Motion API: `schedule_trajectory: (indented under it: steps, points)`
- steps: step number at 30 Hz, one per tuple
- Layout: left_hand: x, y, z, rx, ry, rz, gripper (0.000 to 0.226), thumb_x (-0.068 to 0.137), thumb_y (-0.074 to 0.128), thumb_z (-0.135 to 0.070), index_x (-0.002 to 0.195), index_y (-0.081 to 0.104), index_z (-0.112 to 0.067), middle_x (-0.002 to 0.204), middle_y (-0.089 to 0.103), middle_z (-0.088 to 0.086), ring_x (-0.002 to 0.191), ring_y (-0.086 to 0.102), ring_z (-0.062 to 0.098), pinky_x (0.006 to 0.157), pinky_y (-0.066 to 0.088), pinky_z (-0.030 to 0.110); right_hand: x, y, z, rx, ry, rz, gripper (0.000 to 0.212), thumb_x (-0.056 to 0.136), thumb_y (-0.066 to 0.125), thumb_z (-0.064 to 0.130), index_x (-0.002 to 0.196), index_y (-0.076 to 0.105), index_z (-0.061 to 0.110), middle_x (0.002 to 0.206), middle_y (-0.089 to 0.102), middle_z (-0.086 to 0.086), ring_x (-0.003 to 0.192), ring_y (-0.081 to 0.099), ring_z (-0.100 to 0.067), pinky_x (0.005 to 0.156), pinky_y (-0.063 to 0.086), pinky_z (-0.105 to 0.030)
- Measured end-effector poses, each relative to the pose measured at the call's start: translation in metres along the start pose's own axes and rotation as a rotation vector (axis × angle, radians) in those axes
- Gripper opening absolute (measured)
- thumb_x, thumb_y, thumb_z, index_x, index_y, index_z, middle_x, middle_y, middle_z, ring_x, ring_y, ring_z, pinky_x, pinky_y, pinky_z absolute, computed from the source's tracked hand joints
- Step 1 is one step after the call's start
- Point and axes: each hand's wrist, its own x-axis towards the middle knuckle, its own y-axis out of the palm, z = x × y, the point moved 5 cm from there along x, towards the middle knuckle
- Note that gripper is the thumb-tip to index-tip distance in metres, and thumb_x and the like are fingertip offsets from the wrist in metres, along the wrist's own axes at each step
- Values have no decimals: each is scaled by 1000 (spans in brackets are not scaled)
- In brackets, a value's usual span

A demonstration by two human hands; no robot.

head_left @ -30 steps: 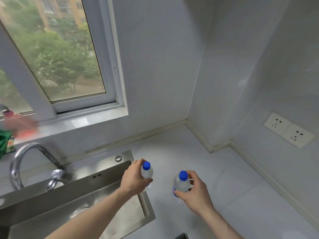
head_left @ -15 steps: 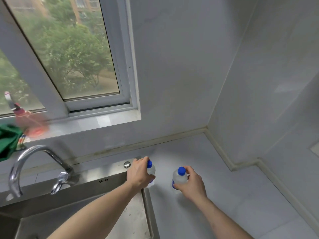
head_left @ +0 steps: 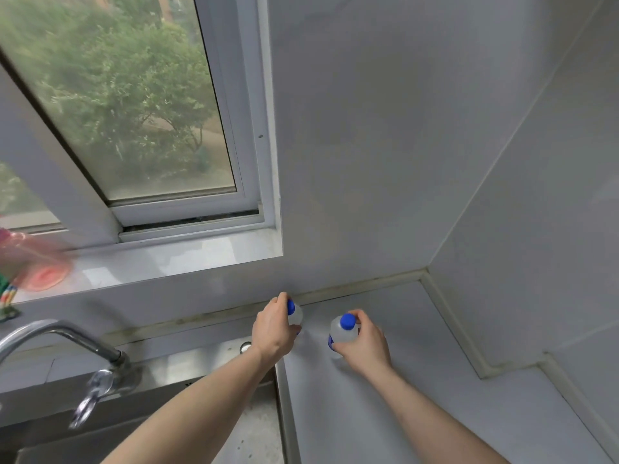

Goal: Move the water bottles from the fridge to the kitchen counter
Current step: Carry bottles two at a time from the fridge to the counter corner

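Two small clear water bottles with blue caps are over the grey kitchen counter (head_left: 435,413), close to the back wall. My left hand (head_left: 273,329) grips the left bottle (head_left: 295,314) from its left side, hiding most of it. My right hand (head_left: 363,343) grips the right bottle (head_left: 341,331) around its body, the cap showing above my fingers. Both bottles are upright. Whether their bases touch the counter is hidden by my hands.
A steel sink (head_left: 187,373) with a curved tap (head_left: 83,356) lies left of the bottles. Above it a window sill (head_left: 167,259) carries a blurred pink object (head_left: 33,262) at far left. White walls meet in a corner at the right.
Both hands carried the bottles forward, away from the sink edge toward the back wall. The view tilted up and the wall sockets dropped out of sight.
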Motion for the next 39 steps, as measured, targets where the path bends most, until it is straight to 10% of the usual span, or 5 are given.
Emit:
schedule_trajectory:
  steps: [18, 39]
  points:
    - [40, 0, 11, -199, -170, 26, 16, 91, 49, -9, 106, 49, -15, 107, 61, 5, 89, 53, 30, 73, 38, 34, 72, 49, 52, -6, -59, 32, 48, 71, 87, 18, 110, 60, 26, 111, 72, 4, 100, 68, -26, 77, 51, -30]
    - [14, -19, 7, -367, -170, 190, 57, 81, 54, -4, 135, 47, -19, 136, 52, 4, 115, 56, 24, 101, 50, 42, 59, 52, 57, -18, -167, 93, 59, 88, 72, 5, 143, 55, 16, 146, 54, -7, 132, 56, -29, 107, 48, -33]
